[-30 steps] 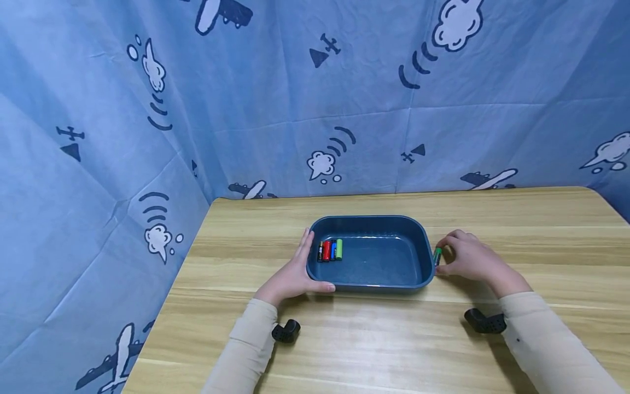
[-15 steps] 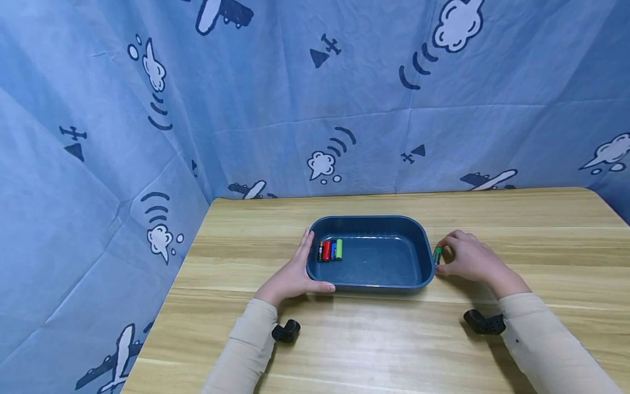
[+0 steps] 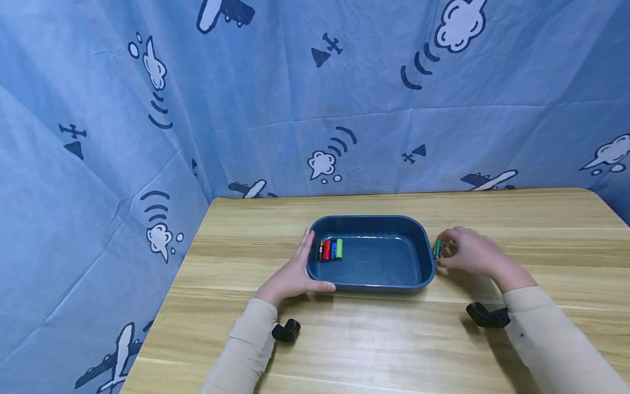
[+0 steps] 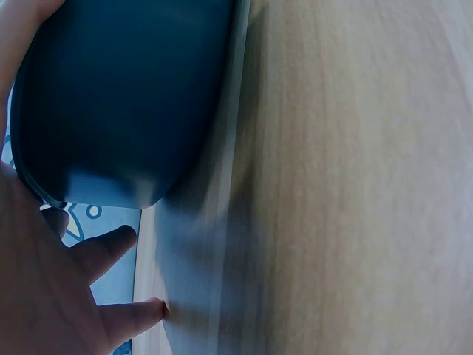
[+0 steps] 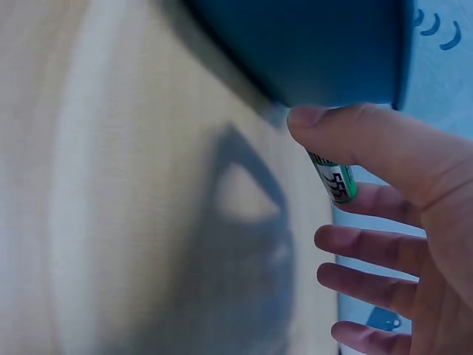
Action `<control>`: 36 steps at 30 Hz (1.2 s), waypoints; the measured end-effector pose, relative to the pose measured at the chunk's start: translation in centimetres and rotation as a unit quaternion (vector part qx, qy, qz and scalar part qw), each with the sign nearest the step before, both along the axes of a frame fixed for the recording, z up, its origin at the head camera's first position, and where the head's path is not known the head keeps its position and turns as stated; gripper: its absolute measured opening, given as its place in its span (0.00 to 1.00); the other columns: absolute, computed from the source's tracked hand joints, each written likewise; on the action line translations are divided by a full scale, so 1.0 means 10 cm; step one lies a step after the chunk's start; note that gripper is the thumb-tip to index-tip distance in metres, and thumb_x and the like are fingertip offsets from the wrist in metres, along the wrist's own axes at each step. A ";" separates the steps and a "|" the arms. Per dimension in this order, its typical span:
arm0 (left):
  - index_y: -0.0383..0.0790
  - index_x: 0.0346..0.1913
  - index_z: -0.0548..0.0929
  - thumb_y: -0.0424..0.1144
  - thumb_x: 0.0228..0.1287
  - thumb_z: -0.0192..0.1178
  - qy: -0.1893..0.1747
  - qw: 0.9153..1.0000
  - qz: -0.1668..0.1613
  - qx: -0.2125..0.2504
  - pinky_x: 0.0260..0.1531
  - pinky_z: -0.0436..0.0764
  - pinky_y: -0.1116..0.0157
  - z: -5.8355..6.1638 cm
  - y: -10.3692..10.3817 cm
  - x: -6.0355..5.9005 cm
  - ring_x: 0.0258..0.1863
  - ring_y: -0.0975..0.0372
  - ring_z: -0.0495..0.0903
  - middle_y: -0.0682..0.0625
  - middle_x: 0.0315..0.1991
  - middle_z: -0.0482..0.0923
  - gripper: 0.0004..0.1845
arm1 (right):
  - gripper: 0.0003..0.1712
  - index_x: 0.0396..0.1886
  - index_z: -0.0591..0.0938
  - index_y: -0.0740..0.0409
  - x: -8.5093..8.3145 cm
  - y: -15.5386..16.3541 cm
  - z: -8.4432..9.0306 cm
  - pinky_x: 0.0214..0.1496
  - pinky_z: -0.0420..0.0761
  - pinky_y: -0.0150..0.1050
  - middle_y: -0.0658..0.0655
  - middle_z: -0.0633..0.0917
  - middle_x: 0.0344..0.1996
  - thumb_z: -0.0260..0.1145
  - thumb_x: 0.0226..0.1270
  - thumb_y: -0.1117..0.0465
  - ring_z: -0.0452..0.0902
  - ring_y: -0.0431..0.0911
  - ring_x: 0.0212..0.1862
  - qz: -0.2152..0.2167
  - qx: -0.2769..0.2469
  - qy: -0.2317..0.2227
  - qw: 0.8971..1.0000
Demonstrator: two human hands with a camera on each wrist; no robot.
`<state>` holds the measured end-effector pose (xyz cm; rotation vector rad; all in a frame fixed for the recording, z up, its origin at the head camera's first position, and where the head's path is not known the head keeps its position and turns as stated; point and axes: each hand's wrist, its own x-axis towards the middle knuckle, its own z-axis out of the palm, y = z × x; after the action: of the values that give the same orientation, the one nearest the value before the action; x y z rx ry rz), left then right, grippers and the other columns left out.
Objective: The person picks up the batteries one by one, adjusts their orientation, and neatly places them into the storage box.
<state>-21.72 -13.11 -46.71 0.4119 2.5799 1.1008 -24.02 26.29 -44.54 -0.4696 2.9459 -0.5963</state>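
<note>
— Why's the left hand [image 3: 294,276] flat against the end of the blue tray [image 3: 372,282]?

— Bracing it, I'd guess; the fingers are relaxed and straight along the wall, thumb on the near rim, so it won't slide on the tabletop [image 3: 344,339]

— And the right hand [image 3: 470,253]?

— Thumb and fingers pinch a green battery [image 3: 437,249] just outside the tray's right rim, lifted to rim height. Four other batteries [image 3: 330,250] lie side by side inside, at the left end

five batteries [image 3: 331,250], one tray [image 3: 374,283], two hands [image 3: 290,276]
</note>
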 end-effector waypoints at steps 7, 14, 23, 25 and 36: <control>0.63 0.72 0.30 0.65 0.37 0.70 -0.001 1.000 0.003 -0.003 0.60 0.61 0.47 0.01 0.00 0.01 0.70 0.55 0.46 0.68 0.71 0.23 0.67 | 0.37 0.46 0.78 0.62 -0.04 0.00 0.17 0.44 0.71 0.60 0.67 0.78 0.45 0.74 0.43 0.40 0.72 0.62 0.48 -0.003 0.008 0.011 1.000; 0.63 0.72 0.30 0.65 0.37 0.70 0.004 1.000 -0.001 -0.004 0.61 0.60 0.48 0.01 0.00 0.01 0.71 0.55 0.45 0.68 0.71 0.22 0.67 | 0.34 0.47 0.78 0.63 -0.07 -0.03 0.32 0.45 0.72 0.59 0.68 0.78 0.45 0.74 0.46 0.44 0.72 0.62 0.49 0.003 0.006 0.013 1.000; 0.63 0.71 0.30 0.66 0.36 0.70 0.003 1.000 -0.001 -0.004 0.60 0.60 0.47 0.00 0.00 0.01 0.70 0.54 0.45 0.68 0.70 0.22 0.68 | 0.36 0.50 0.77 0.64 -0.09 -0.09 0.49 0.45 0.72 0.59 0.67 0.77 0.46 0.73 0.47 0.44 0.72 0.61 0.49 0.003 0.019 0.023 1.000; 0.63 0.71 0.30 0.66 0.36 0.69 0.004 1.000 0.000 -0.005 0.60 0.60 0.47 0.00 0.00 0.01 0.70 0.54 0.45 0.68 0.71 0.22 0.67 | 0.36 0.50 0.77 0.63 -0.09 -0.11 0.52 0.45 0.72 0.58 0.67 0.78 0.47 0.73 0.47 0.43 0.72 0.61 0.49 0.005 0.020 0.024 0.999; 0.62 0.72 0.30 0.64 0.38 0.70 0.008 1.000 -0.002 -0.006 0.60 0.60 0.47 -0.01 0.00 0.01 0.70 0.54 0.45 0.67 0.71 0.22 0.66 | 0.35 0.49 0.77 0.63 -0.15 -0.31 0.65 0.48 0.71 0.59 0.67 0.78 0.47 0.73 0.47 0.44 0.72 0.60 0.50 0.013 0.015 0.027 0.999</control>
<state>-21.66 -13.10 -46.78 0.4237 2.5976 1.0857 -25.57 23.24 -38.05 -0.5292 2.9899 -0.5430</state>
